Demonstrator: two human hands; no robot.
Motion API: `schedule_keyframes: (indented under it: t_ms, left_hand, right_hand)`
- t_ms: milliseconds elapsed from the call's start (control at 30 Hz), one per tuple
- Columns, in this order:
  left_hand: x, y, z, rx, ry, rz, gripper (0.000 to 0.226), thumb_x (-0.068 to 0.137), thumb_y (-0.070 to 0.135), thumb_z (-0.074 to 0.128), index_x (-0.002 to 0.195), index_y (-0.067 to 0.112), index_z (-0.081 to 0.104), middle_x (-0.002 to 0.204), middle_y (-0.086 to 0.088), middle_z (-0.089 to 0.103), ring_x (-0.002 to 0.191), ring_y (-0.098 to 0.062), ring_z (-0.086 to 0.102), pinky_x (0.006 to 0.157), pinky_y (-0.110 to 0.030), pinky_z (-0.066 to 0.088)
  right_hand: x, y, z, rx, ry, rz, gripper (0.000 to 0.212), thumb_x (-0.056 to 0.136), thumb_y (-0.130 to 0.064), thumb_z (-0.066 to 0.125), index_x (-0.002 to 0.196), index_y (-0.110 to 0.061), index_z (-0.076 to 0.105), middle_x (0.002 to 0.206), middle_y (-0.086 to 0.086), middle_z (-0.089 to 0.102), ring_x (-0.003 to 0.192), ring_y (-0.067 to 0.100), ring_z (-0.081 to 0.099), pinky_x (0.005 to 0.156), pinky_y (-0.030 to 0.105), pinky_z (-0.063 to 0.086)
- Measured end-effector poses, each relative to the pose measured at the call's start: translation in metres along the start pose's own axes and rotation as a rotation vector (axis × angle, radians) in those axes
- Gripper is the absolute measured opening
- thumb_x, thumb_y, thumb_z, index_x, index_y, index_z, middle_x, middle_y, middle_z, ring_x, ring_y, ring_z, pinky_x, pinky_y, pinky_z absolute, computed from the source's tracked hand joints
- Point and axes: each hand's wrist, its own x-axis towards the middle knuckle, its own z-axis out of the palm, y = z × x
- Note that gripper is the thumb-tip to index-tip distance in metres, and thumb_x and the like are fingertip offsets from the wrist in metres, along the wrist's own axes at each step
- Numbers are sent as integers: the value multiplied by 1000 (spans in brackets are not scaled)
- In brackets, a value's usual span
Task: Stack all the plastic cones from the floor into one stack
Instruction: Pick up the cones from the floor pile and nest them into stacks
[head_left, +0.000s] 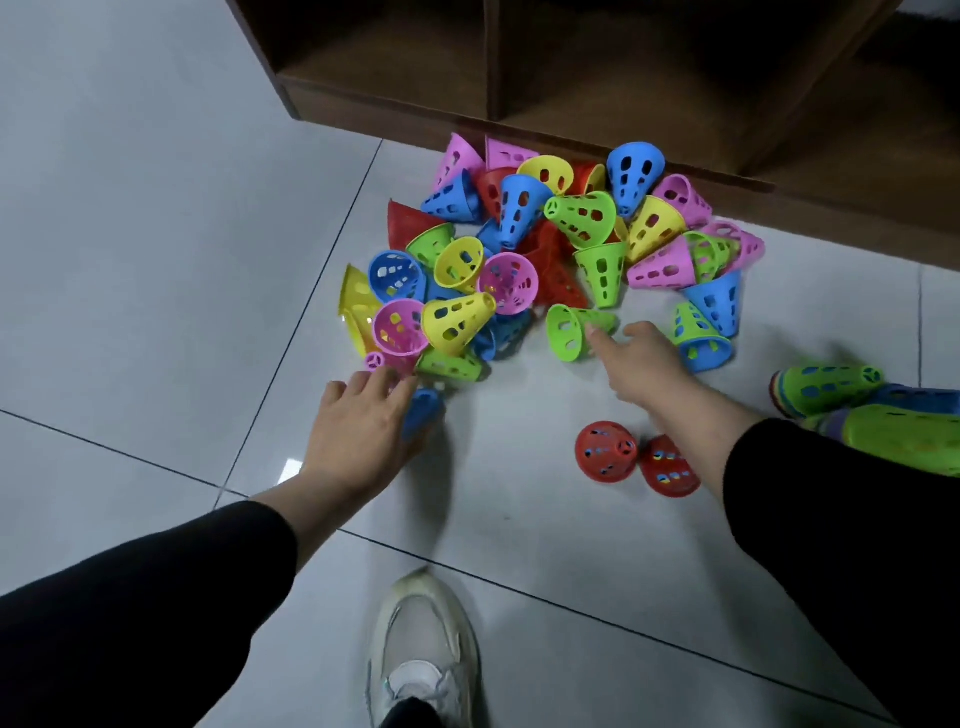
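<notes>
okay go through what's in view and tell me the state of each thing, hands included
left hand: fingers over a blue cone on the floor, grip unclear
right hand: pinching a green cone lying on its side
cone pile: loose, unstacked
two red cones: apart from the pile
stacks: lying sideways at right
</notes>
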Motion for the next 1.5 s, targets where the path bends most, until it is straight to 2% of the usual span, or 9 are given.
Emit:
schedule_keyframes:
  t_ms: [233,567,733,867,967,1167,1333,1400,1500]
  left_hand:
    - [12,-8,18,-18,-181,7,65,82,34,70,139,19,42,126,-9,48,105,-32,53,82,-40,49]
    - [2,8,7,-448,-89,-97,61,83,42,69,137,22,48,111,-2,58,99,-24,55,79,-33,48]
    - [2,46,-22,-798,109,-178,50,84,44,71,128,23,58,108,6,64,97,-18,58,87,-38,47]
    - [13,90,-46,-1163,19,-197,42,84,41,73,120,34,52,106,21,62,96,6,58,76,-6,41]
    - [18,121,-56,-1252,-31,-152,45,84,37,75,122,31,52,108,17,63,94,3,60,79,-13,47]
    - [19,167,-59,-1272,-61,-13,45,81,34,75,115,33,46,106,15,63,98,-4,61,85,-25,50]
    - [20,181,-37,-1007,-148,88,46,79,35,73,113,34,41,99,13,61,82,-15,58,70,-31,44]
    - [24,181,-27,-882,-203,122,47,82,32,74,118,28,44,107,8,59,92,-21,59,70,-29,39]
    - [28,173,-21,-789,-270,200,67,85,44,73,139,21,42,139,-2,51,122,-23,52,93,-29,40]
  right_hand:
    - [23,-33,26,400,-107,388,71,86,-68,60,133,-15,55,122,16,60,90,36,66,56,35,55]
    - [30,-38,30,624,-234,435,29,86,-28,76,109,-18,61,106,7,67,91,22,65,73,38,52]
    - [8,-42,9,493,-43,49,46,83,-23,74,126,-20,57,119,4,67,99,17,63,76,37,57]
    - [-39,-26,-50,351,181,-244,62,75,-41,73,130,-26,49,118,-2,68,105,21,66,89,44,57]
    - [-84,13,-83,277,305,-292,53,72,-40,75,119,-31,51,112,-4,67,98,17,67,88,45,57]
    - [-124,85,-83,204,249,-268,48,73,-25,78,109,-35,48,108,8,63,100,28,65,90,51,53]
    - [-124,119,-57,-107,232,-301,55,74,-20,83,120,-23,52,112,2,55,104,23,55,82,24,39]
    - [-123,125,-51,-154,177,-288,55,74,-18,85,122,-14,57,115,9,57,109,28,55,82,23,35]
    - [-122,123,-50,-147,169,-302,58,77,-24,85,127,-9,58,121,12,58,114,27,53,84,15,29]
